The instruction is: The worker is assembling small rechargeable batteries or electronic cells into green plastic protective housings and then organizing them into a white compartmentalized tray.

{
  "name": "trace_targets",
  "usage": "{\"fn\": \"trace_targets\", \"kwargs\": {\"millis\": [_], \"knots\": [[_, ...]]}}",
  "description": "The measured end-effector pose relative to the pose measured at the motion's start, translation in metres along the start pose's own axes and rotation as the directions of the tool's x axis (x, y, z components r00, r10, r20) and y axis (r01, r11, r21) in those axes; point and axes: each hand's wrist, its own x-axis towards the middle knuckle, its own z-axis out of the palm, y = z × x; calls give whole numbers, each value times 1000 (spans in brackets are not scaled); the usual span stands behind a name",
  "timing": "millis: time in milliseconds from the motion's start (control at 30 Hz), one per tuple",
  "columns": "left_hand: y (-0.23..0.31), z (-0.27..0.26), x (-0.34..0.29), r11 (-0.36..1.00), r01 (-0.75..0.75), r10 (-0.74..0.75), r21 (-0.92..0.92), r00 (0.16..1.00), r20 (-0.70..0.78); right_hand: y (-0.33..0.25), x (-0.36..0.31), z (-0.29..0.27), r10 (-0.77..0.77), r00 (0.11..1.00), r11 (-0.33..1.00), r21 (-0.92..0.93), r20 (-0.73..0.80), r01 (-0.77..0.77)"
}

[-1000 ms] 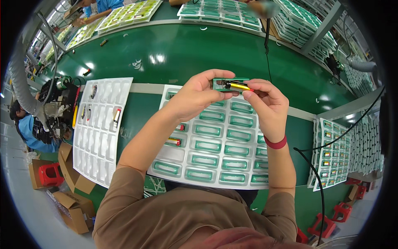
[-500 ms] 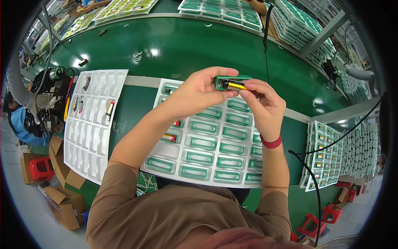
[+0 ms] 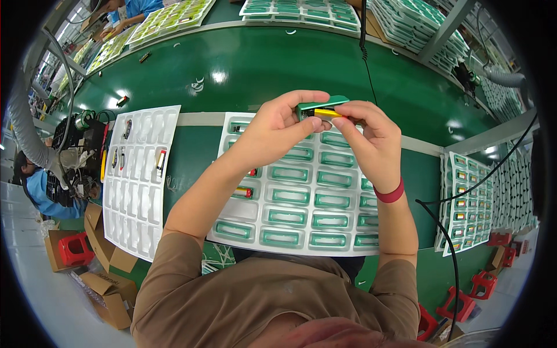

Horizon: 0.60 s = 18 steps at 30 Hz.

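Note:
Above the far part of a white tray (image 3: 241, 210), my left hand (image 3: 270, 127) grips a small green plastic case (image 3: 325, 103) between fingers and thumb. My right hand (image 3: 374, 136), with a red band at the wrist, pinches the end of a yellow-and-black cylindrical battery (image 3: 326, 113). The battery lies along the open side of the case; my fingers hide whether it is seated inside. Green frame-like cases (image 3: 284, 217) fill most of the tray's pockets, and a red-and-yellow battery (image 3: 243, 192) lies in one at the left.
On the left, another white tray (image 3: 152, 200) holds a few batteries. Filled trays (image 3: 467, 203) stand stacked at the right, near a hanging black cable (image 3: 441, 229). Beyond the green bench (image 3: 255, 64) are more trays (image 3: 301, 13). People in blue (image 3: 38, 191) work at the left.
The green case has tilted in my left hand, showing more of its outer face. The battery lies more level against it. The whole view has shifted slightly.

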Motion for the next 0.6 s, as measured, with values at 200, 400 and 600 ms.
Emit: {"fn": "trace_targets", "kwargs": {"millis": [200, 400, 600], "knots": [[2, -7, 3, 998, 58, -59, 37, 998, 5, 7, 0, 9, 16, 993, 999, 42, -116, -12], [8, -4, 1, 997, 37, -33, 72, 998, -56, -1, 4, 11, -189, 967, 955, -259, -168, 142], [-2, 3, 0, 992, -61, 65, 112, 997, -32, 14, 5, 3, 167, 985, 955, 240, 50, -174]]}}
